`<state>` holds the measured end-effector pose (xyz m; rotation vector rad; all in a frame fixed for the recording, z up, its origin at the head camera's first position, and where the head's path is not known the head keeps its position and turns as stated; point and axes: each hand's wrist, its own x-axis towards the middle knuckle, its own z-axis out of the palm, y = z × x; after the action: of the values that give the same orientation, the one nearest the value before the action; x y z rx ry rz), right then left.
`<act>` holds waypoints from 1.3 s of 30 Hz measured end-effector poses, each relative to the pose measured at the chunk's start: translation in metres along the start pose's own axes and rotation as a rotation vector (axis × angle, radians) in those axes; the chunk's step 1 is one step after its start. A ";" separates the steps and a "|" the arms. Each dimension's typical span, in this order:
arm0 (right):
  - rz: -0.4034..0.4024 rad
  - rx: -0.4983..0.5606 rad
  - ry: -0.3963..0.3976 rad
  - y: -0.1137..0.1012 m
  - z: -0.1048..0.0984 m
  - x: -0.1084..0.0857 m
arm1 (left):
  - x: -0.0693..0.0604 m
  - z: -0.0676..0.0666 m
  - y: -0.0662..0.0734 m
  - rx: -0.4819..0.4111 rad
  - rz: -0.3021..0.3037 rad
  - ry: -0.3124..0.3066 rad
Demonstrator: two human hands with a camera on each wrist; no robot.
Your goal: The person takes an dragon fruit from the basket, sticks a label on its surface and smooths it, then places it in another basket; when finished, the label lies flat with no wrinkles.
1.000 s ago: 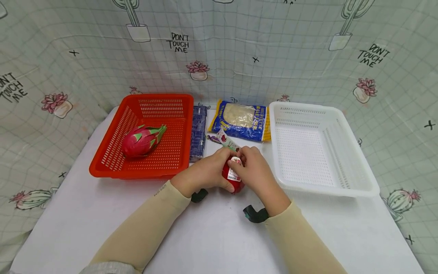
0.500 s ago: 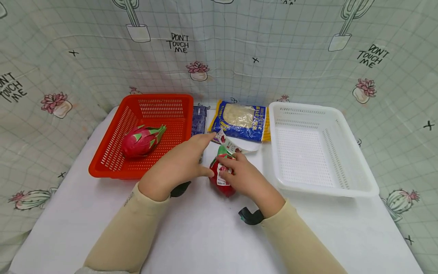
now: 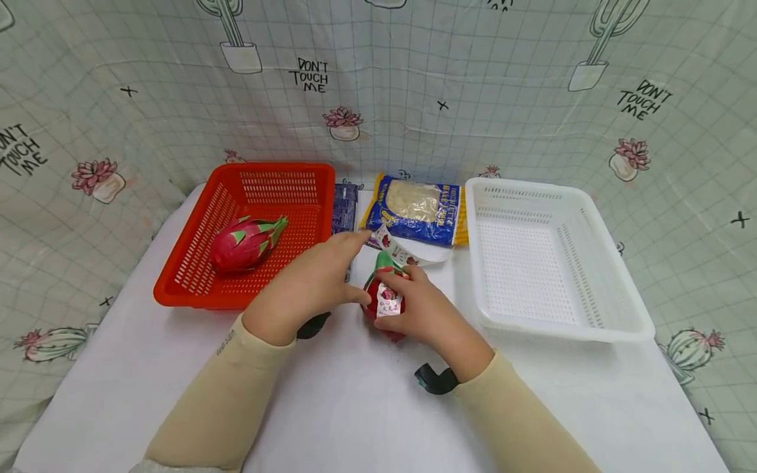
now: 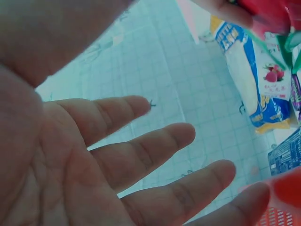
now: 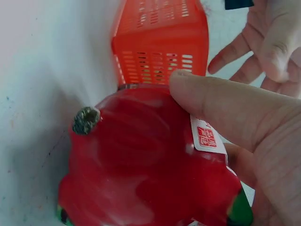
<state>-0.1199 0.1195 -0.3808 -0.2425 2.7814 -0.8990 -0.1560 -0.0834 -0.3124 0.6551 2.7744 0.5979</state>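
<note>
Since a second ago the left hand [image 3: 307, 282] has come off the labelled fruit [image 5: 146, 165] and moved toward the red basket [image 3: 245, 301]; the fruit, too, has shifted slightly that way. The right hand [image 3: 422, 305] grasps it, fingers on the far side and thumb lower down the label [image 3: 388, 301] than half a second ago. Whether the fruit rests on the table [image 3: 367, 407] or is just above it, I cannot tell. It is near the red basket's right front corner, green end pointing away from the person.

The left hand, fingers straight and spread, holds nothing; it lies between that corner and the fruit, its thumb tip close to the fruit's side. Contact there is unclear.

Inside the red basket lies another fruit [image 3: 239, 248], on its side. Just right of the basket is a blue box [image 3: 345, 209], partly covered by the left hand. Farther right come a sticker strip [image 3: 397, 248], a bag [image 3: 421, 205] behind it, then the white basket [image 3: 562, 329].
</note>
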 end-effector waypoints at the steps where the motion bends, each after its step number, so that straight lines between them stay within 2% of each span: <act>1: -0.010 0.002 0.017 0.001 0.000 -0.002 | 0.000 0.001 0.001 0.010 0.003 0.005; 6: -0.058 0.034 0.099 0.013 -0.014 -0.024 | 0.001 0.008 0.010 0.022 0.024 0.051; 10: -0.081 0.067 0.149 0.021 -0.042 -0.051 | 0.004 0.017 0.019 -0.045 0.051 0.105; 13: -0.097 0.046 0.216 0.028 -0.068 -0.073 | 0.009 0.027 0.026 -0.125 0.074 0.123; 15: -0.103 0.000 0.262 0.035 -0.088 -0.084 | 0.015 0.036 0.031 -0.172 0.095 0.106; 18: -0.121 -0.100 0.308 0.047 -0.117 -0.094 | 0.026 0.056 0.042 -0.241 0.116 0.034; 20: -0.119 -0.166 0.317 0.058 -0.136 -0.097 | 0.033 0.070 0.051 -0.272 0.151 -0.013; 25: -0.068 -0.301 0.310 0.082 -0.175 -0.099 | 0.045 0.100 0.078 -0.363 0.215 -0.074; 30: -0.037 -0.365 0.251 0.103 -0.203 -0.090 | 0.055 0.117 0.104 -0.469 0.159 -0.081; 33: -0.028 -0.398 0.185 0.116 -0.212 -0.082 | 0.059 0.124 0.114 -0.476 0.124 -0.068; 39: 0.058 -0.421 0.010 0.144 -0.222 -0.069 | 0.063 0.138 0.120 -0.455 0.129 -0.020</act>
<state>-0.1208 0.3735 -0.2798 -0.2186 2.9418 -0.2935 -0.1240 0.0906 -0.3904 0.7262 2.4560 1.1921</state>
